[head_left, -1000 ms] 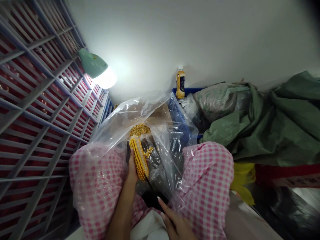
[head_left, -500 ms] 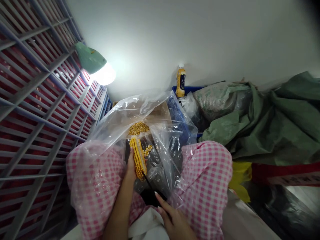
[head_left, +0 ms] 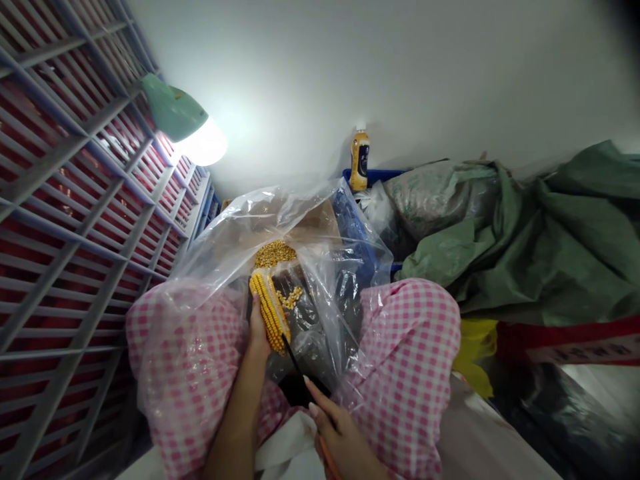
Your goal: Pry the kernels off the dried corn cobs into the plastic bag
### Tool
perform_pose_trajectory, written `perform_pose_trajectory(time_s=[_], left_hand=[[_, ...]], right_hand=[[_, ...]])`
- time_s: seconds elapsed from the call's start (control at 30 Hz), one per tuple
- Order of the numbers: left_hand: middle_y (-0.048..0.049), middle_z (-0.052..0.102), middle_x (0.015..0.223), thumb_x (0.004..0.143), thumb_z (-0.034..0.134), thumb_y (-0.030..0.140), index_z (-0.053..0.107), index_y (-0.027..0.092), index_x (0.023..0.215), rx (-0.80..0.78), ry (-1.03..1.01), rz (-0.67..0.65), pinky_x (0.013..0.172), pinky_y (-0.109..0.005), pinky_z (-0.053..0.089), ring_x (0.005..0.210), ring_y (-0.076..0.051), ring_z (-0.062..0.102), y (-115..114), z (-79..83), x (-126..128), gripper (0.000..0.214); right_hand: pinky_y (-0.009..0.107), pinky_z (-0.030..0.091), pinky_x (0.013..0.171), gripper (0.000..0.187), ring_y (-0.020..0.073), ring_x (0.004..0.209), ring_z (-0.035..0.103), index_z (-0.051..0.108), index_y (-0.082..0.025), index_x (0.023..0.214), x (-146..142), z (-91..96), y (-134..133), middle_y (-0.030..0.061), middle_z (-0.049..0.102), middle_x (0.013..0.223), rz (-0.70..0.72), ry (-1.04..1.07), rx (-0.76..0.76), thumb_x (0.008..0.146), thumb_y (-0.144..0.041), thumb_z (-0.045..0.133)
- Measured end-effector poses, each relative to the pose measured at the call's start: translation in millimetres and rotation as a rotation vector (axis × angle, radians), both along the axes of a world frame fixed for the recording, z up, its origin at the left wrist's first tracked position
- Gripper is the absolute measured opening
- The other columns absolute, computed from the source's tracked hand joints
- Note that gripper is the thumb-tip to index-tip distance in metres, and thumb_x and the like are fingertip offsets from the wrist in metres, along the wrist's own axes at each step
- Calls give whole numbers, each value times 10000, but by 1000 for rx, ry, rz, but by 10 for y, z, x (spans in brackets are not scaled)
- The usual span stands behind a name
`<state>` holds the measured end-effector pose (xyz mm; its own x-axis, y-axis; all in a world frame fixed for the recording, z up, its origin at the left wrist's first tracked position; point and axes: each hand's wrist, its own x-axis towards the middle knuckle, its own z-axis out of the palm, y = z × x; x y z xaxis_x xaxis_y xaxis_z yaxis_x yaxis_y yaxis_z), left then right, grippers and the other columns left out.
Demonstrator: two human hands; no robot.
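Observation:
My left hand (head_left: pixel 258 328) is wrapped round a yellow corn cob (head_left: pixel 270 312), which slants between my knees. A pale strip without kernels runs along the cob's upper right side. In my right hand (head_left: pixel 336 424) is a screwdriver (head_left: pixel 295 362) with a thin dark shaft and an orange handle. Its tip meets the cob's lower end; the exact contact is too small to tell. Loose corn kernels (head_left: pixel 275 253) lie heaped beyond the cob, and several more are scattered at its right. Clear plastic sheeting (head_left: pixel 320 267) surrounds them and drapes over my left knee.
A lit green lamp (head_left: pixel 180 117) hangs on the slatted plastic crates (head_left: pixel 95 140) at left. A yellow drink bottle (head_left: pixel 359 159) stands by the wall on a blue crate's edge. Green cloth (head_left: pixel 550 227) and a filled bag (head_left: pixel 445 197) lie to the right.
The cob and both hands appear slightly farther left and up, much as the whole view has shifted. More of the orange handle shows in my right hand.

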<state>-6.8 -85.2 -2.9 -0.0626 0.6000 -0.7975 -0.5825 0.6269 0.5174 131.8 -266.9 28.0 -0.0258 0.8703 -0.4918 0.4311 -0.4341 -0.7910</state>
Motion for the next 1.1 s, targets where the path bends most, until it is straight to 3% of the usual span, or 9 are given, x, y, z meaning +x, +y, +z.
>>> perform_pose_trajectory(time_s=[0.1, 0.23, 0.37, 0.43, 0.53, 0.63, 0.8, 1.1], left_hand=[[-80, 600, 496, 864, 258, 656, 643, 130, 826, -22, -15, 9, 338, -293, 444, 372, -192, 553, -3, 25, 0, 653], [-69, 606, 514, 874, 220, 648, 637, 140, 888, -17, 11, 46, 354, -293, 457, 381, -193, 566, -7, 31, -11, 657], [-44, 598, 520, 883, 238, 626, 620, 155, 948, -2, 16, 111, 375, -284, 466, 412, -194, 589, -2, 25, -12, 609], [-52, 610, 541, 885, 244, 620, 626, 145, 965, 16, -1, 152, 399, -292, 482, 449, -205, 608, 3, 37, -10, 615], [-62, 628, 567, 894, 253, 604, 639, 134, 954, 26, -13, 202, 416, -289, 490, 487, -210, 629, 3, 67, -2, 611], [-64, 622, 550, 883, 267, 628, 649, 124, 941, 10, -7, 164, 397, -280, 480, 493, -213, 637, -9, 80, 9, 635], [-79, 650, 583, 883, 282, 616, 654, 129, 948, 25, 1, 110, 421, -298, 505, 535, -232, 660, -29, 55, 5, 616], [-77, 617, 518, 875, 288, 628, 641, 135, 821, 39, 43, 20, 360, -277, 443, 427, -202, 598, -55, 72, 13, 610]], right_hand=[[262, 526, 697, 445, 167, 737, 686, 429, -275, 1398, 52, -36, 4, 46, 727, 822, 153, -143, 71, 980, -401, 337], [269, 519, 556, 528, 228, 656, 698, 313, -324, 1445, -49, -75, -28, 74, 727, 789, 372, -553, 159, 936, -222, 410], [266, 510, 486, 550, 231, 572, 688, 402, -335, 1404, -126, -27, 23, 79, 721, 771, 352, -751, 145, 889, -149, 459], [258, 524, 522, 489, 218, 601, 696, 444, -303, 1387, -97, 25, 61, 80, 728, 775, 268, -654, 152, 916, -176, 425], [236, 537, 627, 449, 186, 710, 705, 445, -246, 1398, -5, 117, 94, 82, 742, 892, 156, -325, 177, 961, -245, 338], [231, 525, 641, 463, 168, 680, 685, 446, -229, 1400, 72, 198, 107, 70, 740, 913, 138, -104, 134, 974, -349, 311], [235, 500, 625, 482, 179, 658, 673, 471, -231, 1384, 131, 289, 152, 50, 729, 747, 174, -70, 17, 964, -419, 329], [273, 483, 822, 433, 209, 956, 673, 522, -259, 1343, 236, 463, 235, 95, 706, 1088, 208, -97, -29, 947, -379, 395]])
